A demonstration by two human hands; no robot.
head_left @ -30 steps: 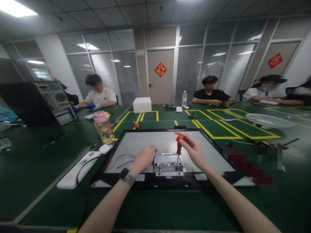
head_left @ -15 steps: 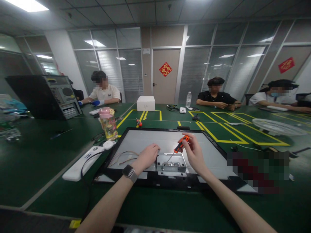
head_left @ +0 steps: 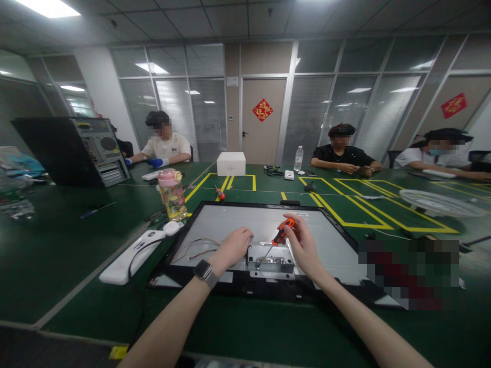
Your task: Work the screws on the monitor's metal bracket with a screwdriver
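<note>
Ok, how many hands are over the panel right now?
2: the left hand by the metal bracket's left side, and the right hand near its right, holding an orange-and-black screwdriver.

Bare left hand, bare right hand, forearms uncovered. Left wrist: smartwatch, dark squarish face, grey band.

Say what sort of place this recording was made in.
Probably an electronics workroom or training room. A large green table has yellow lines marked on it, a computer case stands there, and the right hand holds a screwdriver over a display-like panel.
</note>
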